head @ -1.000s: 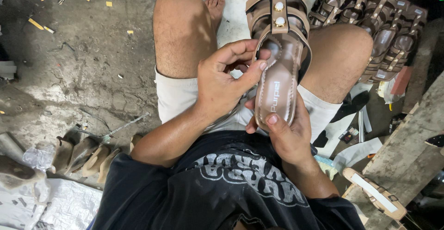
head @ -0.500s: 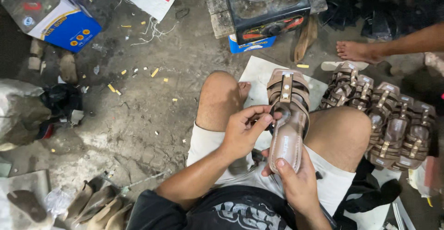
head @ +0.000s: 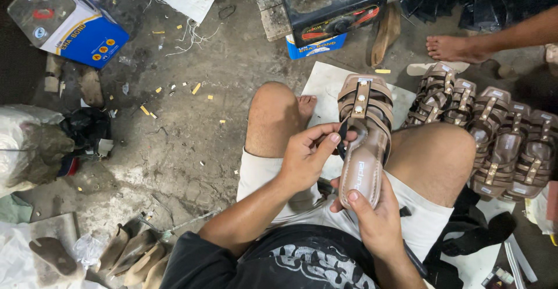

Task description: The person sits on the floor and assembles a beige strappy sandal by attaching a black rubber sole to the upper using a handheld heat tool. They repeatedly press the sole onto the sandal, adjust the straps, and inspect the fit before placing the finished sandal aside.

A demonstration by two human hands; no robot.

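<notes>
Black T-shirt [head: 302,263] with pale lettering (partly cut off at 6 o'clock), white shorts [head: 258,176], 2 bare knees.

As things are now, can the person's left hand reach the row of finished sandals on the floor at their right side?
Probably not easily. The left hand pinches a strap of the sandal that the right hand holds, and the raised right knee lies between it and the row of sandals.

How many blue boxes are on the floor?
2. One big blue box lies at the top left, and a smaller blue box sits partly hidden under the black stove. Others may be hidden.
</notes>
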